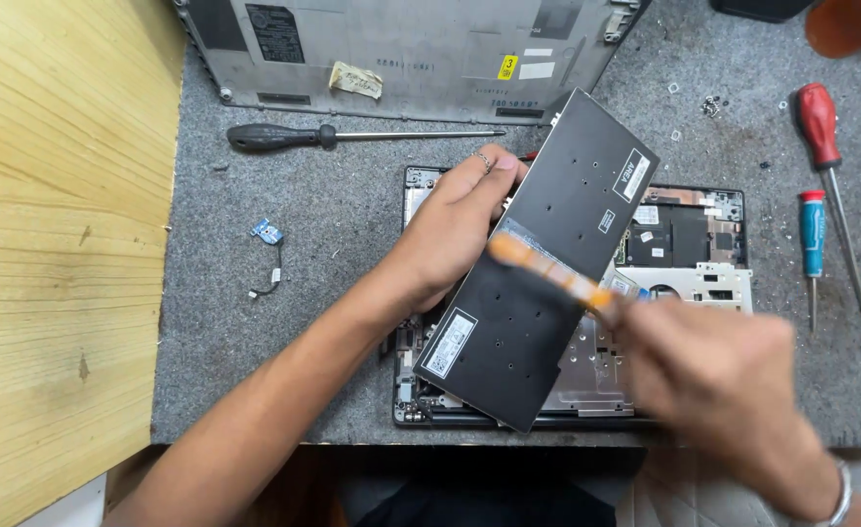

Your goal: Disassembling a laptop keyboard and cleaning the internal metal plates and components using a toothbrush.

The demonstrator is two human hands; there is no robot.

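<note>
My left hand (455,220) grips the left edge of a black laptop keyboard panel (538,263), held tilted with its flat back side up above an opened laptop chassis (689,244). My right hand (718,376), blurred by motion, holds an orange-handled tool (547,273) whose length lies across the middle of the panel's back. A ring sits on one finger of my left hand and a bracelet on my right wrist.
A grey felt mat (294,342) covers the wooden bench. A grey laptop bottom cover (401,49) lies at the top, a black screwdriver (352,136) below it. Red (825,137) and blue (813,244) screwdrivers lie right. A small blue board with cable (268,234) lies left.
</note>
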